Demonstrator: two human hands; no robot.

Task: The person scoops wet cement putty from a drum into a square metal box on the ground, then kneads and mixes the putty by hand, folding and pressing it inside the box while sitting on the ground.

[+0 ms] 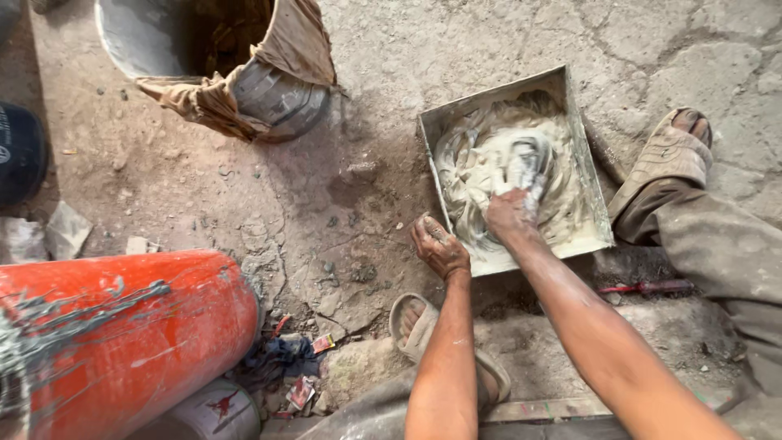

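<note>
Landmark is the square grey metal tray (589, 175) of pale wet putty (489, 175), sitting on the cracked dirt-and-concrete ground (244, 187). Nearest the camera, below the tray: a worn sandal (423, 326) on the person's foot, between the two forearms. Left hand (440, 247) grips the tray's near-left rim, fingers curled over the edge, smeared with putty. Right hand (515, 210) is inside the tray, fingers buried in the putty around a putty-coated lump (529, 163); can't tell if that hand is closed on it or just pressing. Right of the tray: second sandal (666, 155) and a dusty trouser leg (725, 253), with a thin red rod (643, 287) on the ground just below the tray's right corner. Well left and below the tray: an orange cylinder (138, 334) splashed grey. Beyond the tray, upper left: a grey bucket (269, 90) draped with brown cloth (212, 98).
</note>
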